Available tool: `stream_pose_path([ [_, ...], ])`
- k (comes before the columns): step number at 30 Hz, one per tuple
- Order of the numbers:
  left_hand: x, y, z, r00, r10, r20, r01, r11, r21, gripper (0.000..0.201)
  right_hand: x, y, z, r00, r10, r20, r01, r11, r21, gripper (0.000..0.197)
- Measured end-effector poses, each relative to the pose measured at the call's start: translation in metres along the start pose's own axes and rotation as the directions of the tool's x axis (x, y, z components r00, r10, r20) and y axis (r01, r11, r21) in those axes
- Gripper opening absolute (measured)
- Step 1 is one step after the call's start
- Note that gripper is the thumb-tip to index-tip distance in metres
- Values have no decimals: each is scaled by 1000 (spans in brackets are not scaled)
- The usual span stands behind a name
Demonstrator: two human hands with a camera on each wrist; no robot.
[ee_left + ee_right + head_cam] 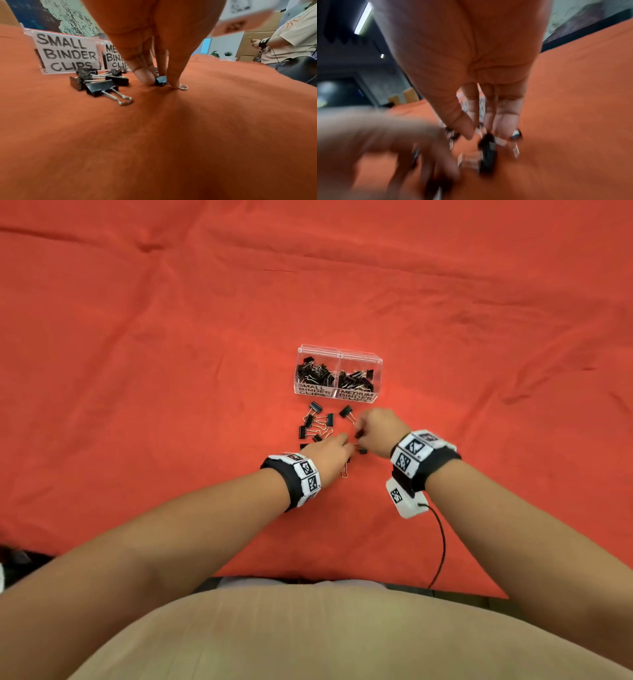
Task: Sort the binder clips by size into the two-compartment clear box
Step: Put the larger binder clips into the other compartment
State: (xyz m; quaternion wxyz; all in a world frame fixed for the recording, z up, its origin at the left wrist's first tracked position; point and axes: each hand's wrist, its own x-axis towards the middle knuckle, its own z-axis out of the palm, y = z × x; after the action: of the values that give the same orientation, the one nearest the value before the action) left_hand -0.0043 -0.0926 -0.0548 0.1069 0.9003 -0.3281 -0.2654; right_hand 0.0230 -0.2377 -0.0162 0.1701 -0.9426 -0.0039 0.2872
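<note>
Left hand pinches a small clip on the cloth; right hand's grasp unclear.

The left hand [154, 44] closes thumb and fingers on a small clip [161, 81], which lies on the cloth [171, 135] among loose clips [317, 422], near the box [337, 374]. The clip's long axis runs roughly flat, wire handles pointing toward the viewer's right and the black body left. The right hand [378, 431] hovers curled over a clip [488, 148]; blur prevents confirming a grasp. Risks: the thumb presses on a handle, so the clip could pivot and slip; the hands work close together and could collide; size misjudgement could send it to the wrong compartment.
</note>
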Motion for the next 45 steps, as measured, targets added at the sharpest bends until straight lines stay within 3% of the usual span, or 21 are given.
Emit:
stream_pose_path([
  [4,-1,-3,-7,999,-5,-37,3,998,-68,34,-11,12,38,992,-56,-110,63,996,60,29],
  [9,-2,-11,-16,998,-62,-31,53,970,-237,20,-14,21,46,978,-81,-193,111,983,146,37],
  [13,3,-22,-37,984,-105,-145,62,960,-273,20,-9,22,41,969,-42,-242,82,984,157,53],
  [20,40,-34,-94,917,-233,-325,113,930,-349,14,-6,19,49,970,15,-242,23,988,151,33],
  [25,66,-29,-108,897,-328,-295,182,885,-429,17,-10,25,47,965,-7,-262,66,974,217,21],
  [28,70,-27,-102,885,-394,-248,215,818,-534,22,-11,27,37,960,50,-276,47,941,334,16],
  [33,51,-30,-90,879,-353,-319,149,841,-520,23,7,22,-12,882,156,-445,81,879,469,14],
  [36,32,-35,-75,892,-348,-287,169,847,-504,17,28,10,-38,858,131,-496,127,883,452,17],
  [38,19,-39,-61,924,-308,-228,179,873,-454,16,41,3,-47,870,108,-481,119,901,418,19],
  [41,0,-46,-42,953,-264,-146,198,914,-354,15,50,-2,-50,900,46,-434,83,958,274,22],
  [45,-20,-54,-23,958,-267,-101,225,925,-306,20,31,0,-31,912,-116,-394,165,982,91,9],
])
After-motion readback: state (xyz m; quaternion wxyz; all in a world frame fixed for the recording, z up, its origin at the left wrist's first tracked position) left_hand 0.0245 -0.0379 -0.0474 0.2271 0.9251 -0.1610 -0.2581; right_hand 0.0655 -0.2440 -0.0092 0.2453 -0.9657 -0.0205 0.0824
